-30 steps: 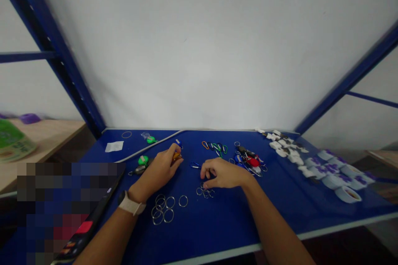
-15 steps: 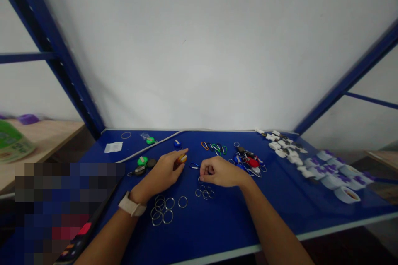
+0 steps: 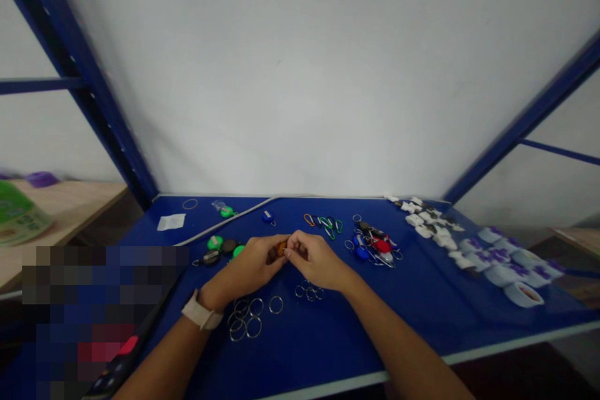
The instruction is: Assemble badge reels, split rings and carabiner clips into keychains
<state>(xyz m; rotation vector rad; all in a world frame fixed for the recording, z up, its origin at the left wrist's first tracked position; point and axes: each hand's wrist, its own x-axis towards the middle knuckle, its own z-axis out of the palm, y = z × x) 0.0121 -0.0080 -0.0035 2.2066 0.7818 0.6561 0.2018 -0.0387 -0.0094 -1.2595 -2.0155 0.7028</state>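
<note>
Orange keychain piece (image 3: 281,250) sits pinched between the left hand (image 3: 248,269) and right hand (image 3: 315,260), the fingertips of both pressed together around it, and the fingers hide most of it. It is near the middle of the table, and a pale-strapped watch (image 3: 201,313) circles the left wrist.

Just below the hands lie about eight large steel split rings (image 3: 244,319), overlapping, and about four smaller rings (image 3: 309,292). One more ring (image 3: 190,204) lies alone near the far edge. Left of the hands are three green round fobs (image 3: 214,242) and two dark round fobs (image 3: 210,257). Ahead are about seven coloured carabiners (image 3: 323,225) and a heap of red, blue and black key fobs (image 3: 372,244).

To the right, roughly a dozen white plastic pieces (image 3: 422,220) and about ten white rolls with purple marks (image 3: 501,262) stand in loose rows. All this rests on a blue tabletop (image 3: 328,337), backed by a white wall (image 3: 300,75) and blue steel rack uprights (image 3: 94,94). On a wooden side table (image 3: 70,206) lie a green packet (image 3: 19,214) and a purple object (image 3: 42,179).
</note>
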